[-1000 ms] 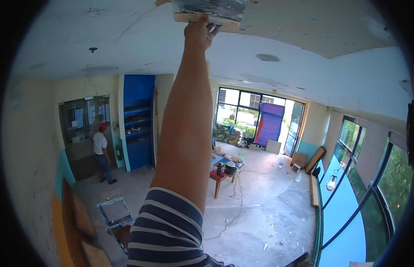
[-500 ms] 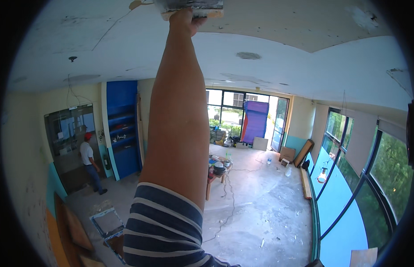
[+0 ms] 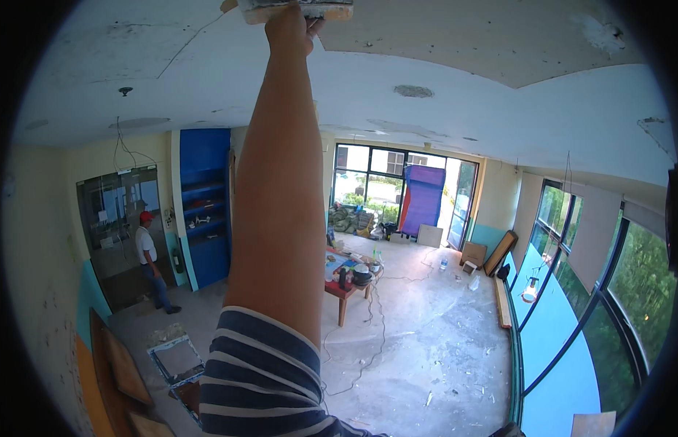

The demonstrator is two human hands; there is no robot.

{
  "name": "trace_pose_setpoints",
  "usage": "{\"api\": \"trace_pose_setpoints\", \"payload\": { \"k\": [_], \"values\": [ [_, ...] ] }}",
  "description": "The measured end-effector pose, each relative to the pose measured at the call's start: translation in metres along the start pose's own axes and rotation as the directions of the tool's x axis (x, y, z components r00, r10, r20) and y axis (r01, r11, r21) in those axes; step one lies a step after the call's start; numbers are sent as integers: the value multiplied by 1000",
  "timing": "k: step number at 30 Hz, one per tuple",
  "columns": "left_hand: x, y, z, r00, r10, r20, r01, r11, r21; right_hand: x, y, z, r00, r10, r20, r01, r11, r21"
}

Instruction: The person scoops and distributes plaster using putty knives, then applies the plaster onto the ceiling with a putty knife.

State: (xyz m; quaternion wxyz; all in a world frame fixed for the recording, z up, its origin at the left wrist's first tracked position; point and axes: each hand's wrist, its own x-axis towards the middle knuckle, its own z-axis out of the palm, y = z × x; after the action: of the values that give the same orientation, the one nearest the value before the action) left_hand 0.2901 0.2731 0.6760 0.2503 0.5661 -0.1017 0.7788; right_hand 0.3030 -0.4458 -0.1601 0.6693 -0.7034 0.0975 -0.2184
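At the top of the head view, my left hand (image 3: 288, 33) grips the underside of a flat trowel-like tool (image 3: 333, 10) with a cream edge and a grey, smeared surface, cut off by the frame. The tool is up against or just below the white ceiling (image 3: 193, 58); whether it touches is unclear. My raised forearm and striped sleeve span the middle of the picture. A beige ceiling patch (image 3: 492, 51) with dark specks lies to the right of the tool. My right hand is out of sight.
A person (image 3: 147, 251) in a red cap stands by the glass door. Below are a stepped metal frame (image 3: 164, 349), a cluttered red table (image 3: 337, 285) and cords (image 3: 377, 335) on the floor. Boards (image 3: 120, 357) lean left, blue shelves (image 3: 204, 189) stand behind, windows (image 3: 637, 291) line the right.
My raised hand and tool have shifted up and left in the picture. The view has also shifted, so the room sits further left and somewhat lower. The person remains by the door.
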Motion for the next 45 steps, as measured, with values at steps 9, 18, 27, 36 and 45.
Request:
{"api": "trace_pose_setpoints", "payload": {
  "k": [9, 18, 27, 36, 45],
  "values": [
    [-38, 9, 19, 805, -566, 177, 517, 525, -676, -23, -12, 12, 998, 68, -9, -66, 989, 136],
    [-54, -11, -50, 965, -46, -260, 133, 935, 328, 39, 96, -8, 525, -812, 253, 851, 508, -134],
    [-19, 30, -110, 957, 158, -241, 52, 728, 684, -12, -42, 69, 968, 194, 161, -202, 979, 30],
    [-17, 15, -175, 912, 113, -393, 199, 718, 668, -12, -49, 94, 957, 142, 252, -173, 979, 109],
    [-12, 59, -187, 892, 437, -118, -134, 503, 854, -20, -78, 138, 880, 196, 433, -325, 913, 246]
  ]
}}
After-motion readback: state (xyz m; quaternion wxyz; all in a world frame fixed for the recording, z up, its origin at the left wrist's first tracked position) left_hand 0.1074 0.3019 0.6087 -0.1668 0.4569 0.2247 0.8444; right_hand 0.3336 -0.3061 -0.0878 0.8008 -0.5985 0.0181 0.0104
